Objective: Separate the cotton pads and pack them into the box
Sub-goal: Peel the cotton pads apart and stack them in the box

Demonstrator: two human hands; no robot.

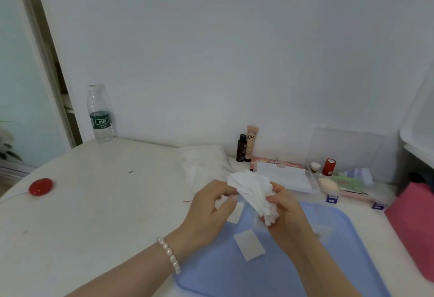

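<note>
At centre frame my right hand (pixel 285 212) grips the fanned stack of cotton pads (pixel 254 193) by its lower end, so the fan opens up and left toward my left hand (pixel 209 205), which pinches the outermost pad. I judge peeling goes leftward; the clear box (pixel 288 177) sits just behind, upper right.

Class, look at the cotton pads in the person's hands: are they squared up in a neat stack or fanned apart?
Fanned apart: the cotton pads splay out from the right hand.
</note>
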